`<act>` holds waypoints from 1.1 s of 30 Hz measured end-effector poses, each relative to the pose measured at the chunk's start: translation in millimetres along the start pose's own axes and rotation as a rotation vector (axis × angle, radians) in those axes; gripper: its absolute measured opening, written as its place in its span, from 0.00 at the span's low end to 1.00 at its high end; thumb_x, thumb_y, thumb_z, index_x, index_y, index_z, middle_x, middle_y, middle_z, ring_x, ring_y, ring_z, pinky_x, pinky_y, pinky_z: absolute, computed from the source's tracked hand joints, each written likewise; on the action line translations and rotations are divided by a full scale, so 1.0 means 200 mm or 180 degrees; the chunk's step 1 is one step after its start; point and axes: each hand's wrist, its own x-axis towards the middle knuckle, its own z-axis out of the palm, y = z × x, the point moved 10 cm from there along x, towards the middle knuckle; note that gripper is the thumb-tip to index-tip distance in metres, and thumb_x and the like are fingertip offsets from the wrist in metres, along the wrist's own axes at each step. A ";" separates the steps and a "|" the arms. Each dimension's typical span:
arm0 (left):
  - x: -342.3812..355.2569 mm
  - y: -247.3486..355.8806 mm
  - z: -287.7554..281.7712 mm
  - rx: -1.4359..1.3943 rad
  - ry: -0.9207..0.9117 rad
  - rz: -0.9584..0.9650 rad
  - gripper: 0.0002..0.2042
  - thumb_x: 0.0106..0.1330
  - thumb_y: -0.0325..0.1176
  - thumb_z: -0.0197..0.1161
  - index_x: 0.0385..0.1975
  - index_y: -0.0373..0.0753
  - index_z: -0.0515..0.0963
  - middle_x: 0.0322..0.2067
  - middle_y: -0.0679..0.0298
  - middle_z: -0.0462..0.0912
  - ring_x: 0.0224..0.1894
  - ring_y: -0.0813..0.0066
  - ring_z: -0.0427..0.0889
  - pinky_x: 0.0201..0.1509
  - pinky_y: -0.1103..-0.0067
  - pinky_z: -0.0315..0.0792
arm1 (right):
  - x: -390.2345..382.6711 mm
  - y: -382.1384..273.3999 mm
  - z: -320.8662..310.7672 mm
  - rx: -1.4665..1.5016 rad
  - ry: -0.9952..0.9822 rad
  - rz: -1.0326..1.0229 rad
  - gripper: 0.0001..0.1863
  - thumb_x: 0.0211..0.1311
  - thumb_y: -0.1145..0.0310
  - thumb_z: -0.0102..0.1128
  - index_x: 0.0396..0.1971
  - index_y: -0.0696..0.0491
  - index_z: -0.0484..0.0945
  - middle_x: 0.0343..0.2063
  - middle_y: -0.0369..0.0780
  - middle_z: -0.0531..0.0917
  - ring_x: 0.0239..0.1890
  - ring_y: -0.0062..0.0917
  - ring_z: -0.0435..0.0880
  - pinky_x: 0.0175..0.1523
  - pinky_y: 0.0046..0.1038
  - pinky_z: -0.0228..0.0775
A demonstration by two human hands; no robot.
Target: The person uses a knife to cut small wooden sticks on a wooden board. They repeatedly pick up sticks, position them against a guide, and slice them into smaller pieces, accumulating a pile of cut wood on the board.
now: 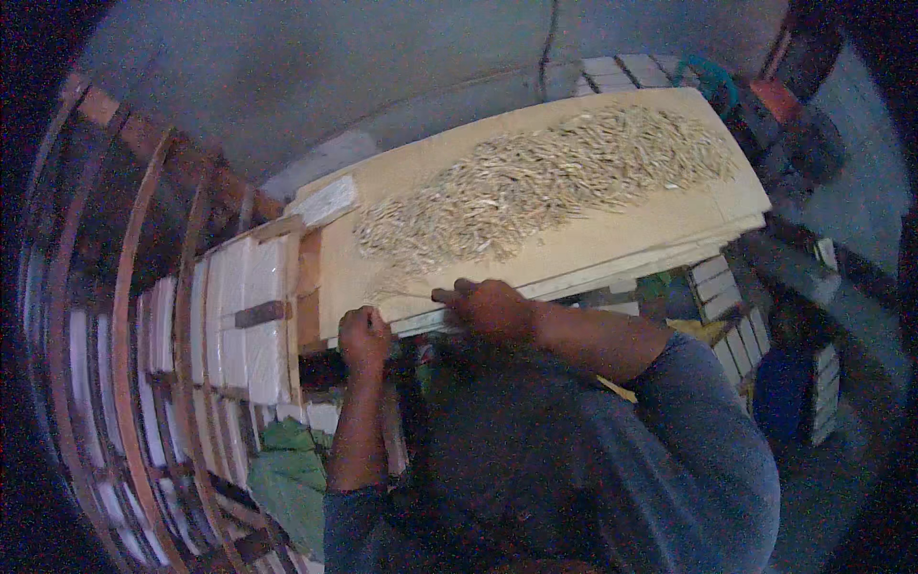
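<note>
A long heap of short, thin, pale-brown pieces (535,187) lies spread along a light wooden board (612,234); they are too small and grainy for me to tell their kind. At the board's near left edge, my left hand (364,337) is closed like a fist, and whatever is in it is hidden. My right hand (486,308) is just to its right, over the same edge, with its fingers curled and one finger reaching left. What it holds, if anything, cannot be made out. A few loose pieces lie on the board between the hands and the heap.
Pale wrapped blocks (244,316) stand at the board's left end, beside a rack of wooden slats (143,287). A clear-wrapped packet (327,201) rests on the board's far left corner. Green sheeting (287,469) hangs below left. White boxes (715,287) sit below right.
</note>
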 end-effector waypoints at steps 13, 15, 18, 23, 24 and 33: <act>0.39 1.38 0.02 -0.0981 -0.0843 0.2749 0.27 0.72 0.49 0.64 0.68 0.45 0.74 0.72 0.55 0.69 0.78 0.45 0.60 0.79 0.48 0.54 | -1.27 0.91 -0.78 0.1682 0.2805 0.1471 0.27 0.68 0.67 0.62 0.68 0.49 0.76 0.58 0.49 0.85 0.60 0.41 0.85 0.67 0.38 0.74; 0.42 1.59 0.09 -0.0834 -0.1575 0.2832 0.31 0.72 0.54 0.64 0.71 0.47 0.72 0.76 0.60 0.64 0.81 0.47 0.52 0.82 0.47 0.47 | -1.63 0.93 -0.78 0.1673 0.3157 0.2173 0.26 0.69 0.70 0.61 0.67 0.54 0.76 0.59 0.46 0.85 0.62 0.33 0.82 0.69 0.34 0.70; 0.48 1.63 0.14 -0.0036 -0.1754 0.2788 0.35 0.69 0.60 0.63 0.73 0.49 0.71 0.78 0.60 0.61 0.83 0.49 0.47 0.82 0.42 0.38 | -2.20 0.91 -0.76 0.0558 0.3730 0.2488 0.24 0.72 0.72 0.60 0.67 0.56 0.76 0.57 0.44 0.85 0.60 0.28 0.82 0.68 0.32 0.70; 0.63 1.53 0.23 0.0956 -0.1710 0.2193 0.40 0.67 0.64 0.62 0.76 0.51 0.65 0.81 0.59 0.52 0.83 0.40 0.37 0.75 0.30 0.28 | -3.15 0.88 -0.43 0.1289 0.5052 0.3857 0.24 0.74 0.72 0.61 0.68 0.56 0.75 0.50 0.41 0.86 0.45 0.26 0.85 0.51 0.28 0.79; 0.65 1.51 0.19 0.1000 -0.1291 0.2072 0.41 0.67 0.64 0.62 0.77 0.52 0.65 0.81 0.57 0.51 0.83 0.37 0.36 0.74 0.29 0.27 | -3.26 0.90 -0.34 0.1570 0.5234 0.4075 0.25 0.73 0.72 0.62 0.68 0.55 0.75 0.47 0.40 0.86 0.43 0.25 0.85 0.47 0.27 0.80; 0.30 1.77 0.07 -0.0048 -0.0840 0.1390 0.37 0.69 0.59 0.64 0.73 0.44 0.67 0.79 0.46 0.52 0.80 0.27 0.40 0.74 0.28 0.33 | -2.91 1.17 -0.57 0.1869 0.4913 0.3412 0.26 0.76 0.71 0.59 0.71 0.49 0.70 0.40 0.40 0.82 0.31 0.19 0.76 0.32 0.23 0.71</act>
